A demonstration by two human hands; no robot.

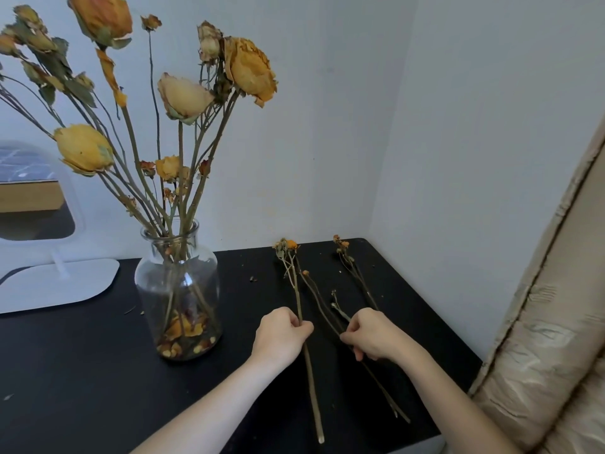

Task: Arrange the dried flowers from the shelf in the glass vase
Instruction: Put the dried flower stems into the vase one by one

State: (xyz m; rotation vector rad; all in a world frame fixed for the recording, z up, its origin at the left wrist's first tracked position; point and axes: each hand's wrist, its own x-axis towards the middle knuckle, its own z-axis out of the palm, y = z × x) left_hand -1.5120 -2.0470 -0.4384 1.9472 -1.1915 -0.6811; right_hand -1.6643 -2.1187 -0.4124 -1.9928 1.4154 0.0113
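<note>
A clear glass vase (pixel 178 290) stands on the black shelf top (pixel 82 371), left of centre, holding several dried yellow-orange roses (pixel 183 96) with fallen petals at its bottom. My left hand (pixel 281 332) grips one long dried stem (pixel 312 394) whose small orange bud (pixel 289 245) points toward the wall. To its right, my right hand (pixel 373 335) pinches thin dried stems (pixel 386 394) lying on the shelf. One more thin stem (pixel 355 273) lies further back at the right.
A white stand mirror (pixel 36 204) with a flat base sits at the back left. Walls meet in the corner behind the shelf. A beige padded cushion (pixel 550 355) leans at the right edge. Small dry crumbs are scattered on the black surface.
</note>
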